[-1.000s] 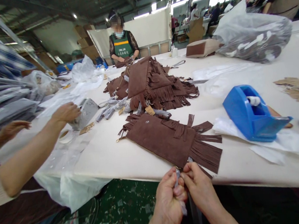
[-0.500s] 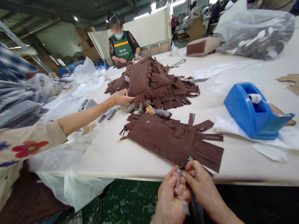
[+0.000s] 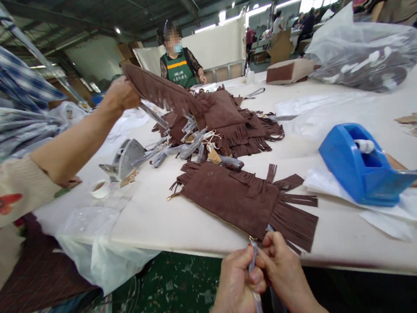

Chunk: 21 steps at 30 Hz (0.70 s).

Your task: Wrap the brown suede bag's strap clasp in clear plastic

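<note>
A brown fringed bag (image 3: pixel 230 196) lies flat at the table's front edge, its long fringe spread to the right. At its near edge, by a small metal fitting, my left hand (image 3: pixel 237 281) is closed around a strap (image 3: pixel 253 260) in clear plastic wrapping, whose end hangs below the fist. My right hand (image 3: pixel 283 267) touches the left one, its fingers pinched at the same wrapped strap. A grey strip also runs under the right hand and hangs below the table edge; the fingers partly hide it.
Behind the bag is a pile of brown fringed bags (image 3: pixel 226 115) with wrapped straps and tags. A co-worker's hand (image 3: pixel 123 93) lifts one bag at left. A blue tape dispenser (image 3: pixel 365 171) stands right, a grey one (image 3: pixel 127 157) left. Another person (image 3: pixel 177 66) works across the table.
The co-worker at left has lifted a bag off the pile, uncovering wrapped straps and the grey dispenser. My hands keep their grip at the bag's edge. The view has shifted slightly.
</note>
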Motion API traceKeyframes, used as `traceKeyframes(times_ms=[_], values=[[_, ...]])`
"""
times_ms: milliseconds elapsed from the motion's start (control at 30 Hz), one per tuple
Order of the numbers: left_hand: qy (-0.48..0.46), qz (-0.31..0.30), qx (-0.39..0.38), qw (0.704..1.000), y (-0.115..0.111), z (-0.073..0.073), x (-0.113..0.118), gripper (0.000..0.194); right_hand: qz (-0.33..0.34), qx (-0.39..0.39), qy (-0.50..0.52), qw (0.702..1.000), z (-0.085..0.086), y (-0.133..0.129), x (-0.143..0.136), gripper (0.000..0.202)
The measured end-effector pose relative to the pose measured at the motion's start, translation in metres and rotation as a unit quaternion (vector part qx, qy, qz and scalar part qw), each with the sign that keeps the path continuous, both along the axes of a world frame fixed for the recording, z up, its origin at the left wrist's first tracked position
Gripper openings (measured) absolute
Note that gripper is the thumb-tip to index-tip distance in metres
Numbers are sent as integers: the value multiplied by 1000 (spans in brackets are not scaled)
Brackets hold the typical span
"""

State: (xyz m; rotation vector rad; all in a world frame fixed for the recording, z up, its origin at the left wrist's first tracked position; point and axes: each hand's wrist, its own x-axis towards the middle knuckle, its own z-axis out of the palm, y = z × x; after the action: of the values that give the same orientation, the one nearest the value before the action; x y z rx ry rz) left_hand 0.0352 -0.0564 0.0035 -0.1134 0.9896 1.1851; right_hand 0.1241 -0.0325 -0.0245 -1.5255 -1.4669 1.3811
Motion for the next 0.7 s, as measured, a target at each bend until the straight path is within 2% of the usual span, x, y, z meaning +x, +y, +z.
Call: traceKeyframes(times_ms=[100, 167, 233, 300, 400, 500, 567, 633, 700], values=[[24, -14, -17, 999, -1, -2, -4, 10, 45, -30, 35, 998, 3, -7, 9, 18], [62, -19, -12, 998, -1, -4, -6, 6, 42, -28, 34, 998, 2, -14, 20, 21], [136, -24, 1, 990, -1, -5, -8, 10, 14, -17, 14, 1000, -1, -22, 33, 25], [240, -33, 26, 970, -2, -7, -11, 14, -4, -12, -13, 1000, -7, -28, 44, 27], [389, -82, 64, 915, -1, -10, -16, 13, -17, -4, -85, 996, -18, -33, 52, 29], [517, -108, 118, 841, 2, -12, -24, 10, -2, -8, -148, 989, -27, -34, 45, 36], [605, -101, 154, 775, 3, -12, -29, 10, 21, -24, -104, 994, -31, -34, 39, 35], [678, -76, 171, 711, 0, -9, -31, 13, 33, -52, 5, 998, -32, -35, 37, 32], [714, -47, 183, 674, -4, -5, -29, 18, 30, -71, 81, 994, -28, -36, 42, 31]])
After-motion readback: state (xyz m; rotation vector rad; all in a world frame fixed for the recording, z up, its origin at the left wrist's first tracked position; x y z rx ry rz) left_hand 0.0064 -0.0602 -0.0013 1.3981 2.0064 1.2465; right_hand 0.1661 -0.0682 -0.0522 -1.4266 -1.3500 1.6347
